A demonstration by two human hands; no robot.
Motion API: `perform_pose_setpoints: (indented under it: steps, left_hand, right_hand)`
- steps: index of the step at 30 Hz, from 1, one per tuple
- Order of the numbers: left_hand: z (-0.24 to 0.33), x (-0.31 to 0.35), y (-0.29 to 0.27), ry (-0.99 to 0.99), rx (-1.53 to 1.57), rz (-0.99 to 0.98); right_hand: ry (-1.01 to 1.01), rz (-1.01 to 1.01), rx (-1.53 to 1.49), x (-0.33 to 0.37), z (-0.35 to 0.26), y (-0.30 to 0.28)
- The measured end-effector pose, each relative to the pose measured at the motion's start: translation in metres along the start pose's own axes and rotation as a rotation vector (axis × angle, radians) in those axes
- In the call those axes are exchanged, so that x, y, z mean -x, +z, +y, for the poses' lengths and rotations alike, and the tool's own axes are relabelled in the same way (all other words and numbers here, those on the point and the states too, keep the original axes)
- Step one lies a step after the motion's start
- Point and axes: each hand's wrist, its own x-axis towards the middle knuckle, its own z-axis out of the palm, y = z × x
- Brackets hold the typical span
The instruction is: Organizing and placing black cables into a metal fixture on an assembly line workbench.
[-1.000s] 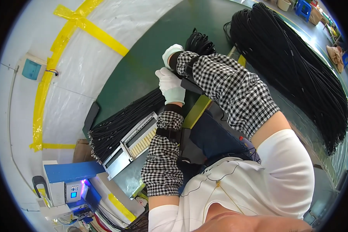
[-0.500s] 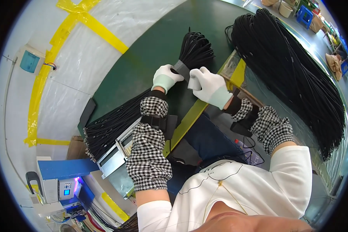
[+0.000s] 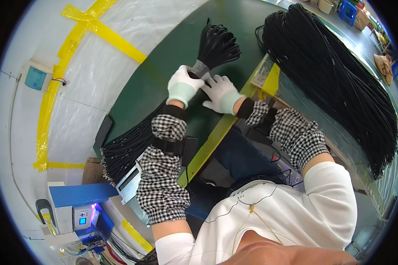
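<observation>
On a green counter (image 3: 141, 84), the left hand (image 3: 182, 85) grips the black cable bundle (image 3: 218, 44) by its grey band (image 3: 200, 69); the right hand (image 3: 222, 93), no longer pinching a grey piece, spreads its fingers alongside (apparently empty), leaving the left to steady the bundle. A larger cable pile (image 3: 327, 84) lies farther right.

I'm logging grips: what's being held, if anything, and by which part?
Left hand holds the black cable bundle at its grey wrap; right hand: cannot tell.

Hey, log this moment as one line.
left hand: holding black cable bundle | right hand: open, near grey wrap | larger cable bundle: at right
</observation>
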Motion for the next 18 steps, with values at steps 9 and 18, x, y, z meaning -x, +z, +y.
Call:
perform_pose_setpoints:
  steps: [9, 18]
  left_hand:
    - [-0.003, 0.046, 0.061, -0.028, -0.185, 0.496]
    - [-0.014, 0.042, 0.059, -0.002, -0.258, 0.577]
  right_hand:
    - [0.132, -0.527, -0.218, -0.134, 0.013, -0.019]
    - [0.131, -0.878, -0.101, -0.153, 0.011, -0.001]
